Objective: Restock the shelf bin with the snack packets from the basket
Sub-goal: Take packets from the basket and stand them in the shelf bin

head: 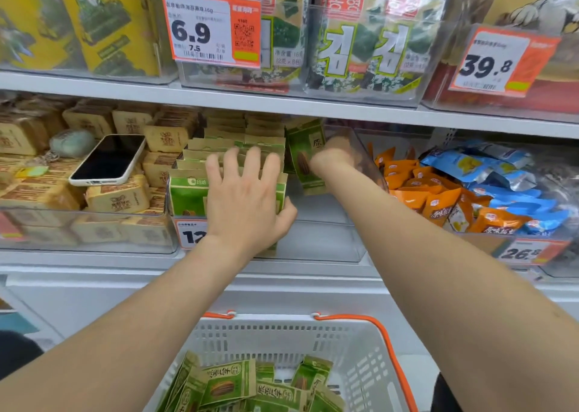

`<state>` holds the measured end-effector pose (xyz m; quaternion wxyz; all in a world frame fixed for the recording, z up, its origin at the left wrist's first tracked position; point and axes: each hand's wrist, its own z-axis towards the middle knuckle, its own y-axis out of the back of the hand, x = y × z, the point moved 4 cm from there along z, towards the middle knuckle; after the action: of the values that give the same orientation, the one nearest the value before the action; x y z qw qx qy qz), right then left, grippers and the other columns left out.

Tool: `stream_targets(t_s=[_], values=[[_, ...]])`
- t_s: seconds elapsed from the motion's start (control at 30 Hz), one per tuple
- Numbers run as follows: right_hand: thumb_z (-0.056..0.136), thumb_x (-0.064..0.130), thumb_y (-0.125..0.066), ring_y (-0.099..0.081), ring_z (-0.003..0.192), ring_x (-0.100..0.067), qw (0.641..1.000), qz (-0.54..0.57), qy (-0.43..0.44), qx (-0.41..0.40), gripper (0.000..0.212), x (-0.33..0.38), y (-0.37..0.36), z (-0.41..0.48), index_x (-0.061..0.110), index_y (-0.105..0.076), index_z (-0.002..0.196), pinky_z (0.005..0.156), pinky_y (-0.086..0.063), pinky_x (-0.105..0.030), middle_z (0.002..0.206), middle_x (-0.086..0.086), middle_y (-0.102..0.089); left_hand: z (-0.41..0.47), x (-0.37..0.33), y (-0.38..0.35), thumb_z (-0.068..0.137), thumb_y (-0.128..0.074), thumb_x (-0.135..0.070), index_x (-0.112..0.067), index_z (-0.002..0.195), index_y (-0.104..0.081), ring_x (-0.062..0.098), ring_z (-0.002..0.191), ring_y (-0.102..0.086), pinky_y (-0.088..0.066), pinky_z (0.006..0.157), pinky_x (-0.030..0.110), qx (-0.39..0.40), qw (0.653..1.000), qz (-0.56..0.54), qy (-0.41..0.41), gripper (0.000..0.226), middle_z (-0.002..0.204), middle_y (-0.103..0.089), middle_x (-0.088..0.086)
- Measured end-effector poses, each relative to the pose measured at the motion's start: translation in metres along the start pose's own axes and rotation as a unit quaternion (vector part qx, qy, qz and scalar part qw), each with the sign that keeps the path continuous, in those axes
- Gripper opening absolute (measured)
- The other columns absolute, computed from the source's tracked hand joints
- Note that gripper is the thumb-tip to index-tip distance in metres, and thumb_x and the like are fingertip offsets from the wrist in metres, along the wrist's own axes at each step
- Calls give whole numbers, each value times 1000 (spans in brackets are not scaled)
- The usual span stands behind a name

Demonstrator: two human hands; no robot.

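Observation:
A clear shelf bin on the middle shelf holds a row of upright green and tan snack packets along its left side. My left hand lies flat over the front of that row, fingers spread, thumb hooked round its right edge. My right hand reaches deep into the bin's right side, closed on one green packet held upright. Below, a white basket with orange handles contains several more green packets.
A phone and a key fob lie on tan packets in the left-hand bin. Orange and blue snack bags fill the bin to the right. The upper shelf with seaweed packs overhangs the bin.

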<state>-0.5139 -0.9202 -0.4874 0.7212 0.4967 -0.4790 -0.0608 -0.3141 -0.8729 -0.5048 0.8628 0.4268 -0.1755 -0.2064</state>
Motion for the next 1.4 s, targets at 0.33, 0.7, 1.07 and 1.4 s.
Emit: stream_targets(t_s=[0.33, 0.7, 1.07, 1.4], values=[[102, 20, -59, -62, 127, -29, 990, 134, -23, -26, 37, -9, -30, 34, 2, -58, 134, 100, -52, -32, 136, -13, -64, 2, -2, -6, 83, -49, -54, -15, 131, -56, 43, 127, -49, -34, 105, 57, -22, 1000, 0, 14, 62, 134, -58, 13], [93, 16, -68, -64, 120, -31, 971, 234, -39, 13, 51, -4, -52, 36, 3, -46, 137, 80, -52, -30, 133, -14, -63, 2, -2, -7, 84, -46, -55, -15, 132, -55, 43, 130, -47, -33, 106, 57, -12, 1000, 8, 17, 63, 136, -56, 13], [97, 25, -68, -63, 119, -32, 987, 157, 19, 20, 59, -5, -49, 33, 5, -36, 142, 75, -49, -30, 135, -15, -59, 1, -1, -7, 85, -45, -56, -15, 133, -53, 43, 131, -46, -32, 106, 58, -5, 1000, 9, 13, 63, 138, -55, 13], [101, 37, -58, -68, 112, -33, 983, 168, -19, 68, 45, -6, -47, 32, 3, -58, 130, 90, -61, -42, 129, -16, -66, 1, -1, -7, 86, -44, -56, -15, 133, -52, 44, 131, -46, -33, 105, 57, 0, 1000, 13, 8, 63, 137, -55, 14]])
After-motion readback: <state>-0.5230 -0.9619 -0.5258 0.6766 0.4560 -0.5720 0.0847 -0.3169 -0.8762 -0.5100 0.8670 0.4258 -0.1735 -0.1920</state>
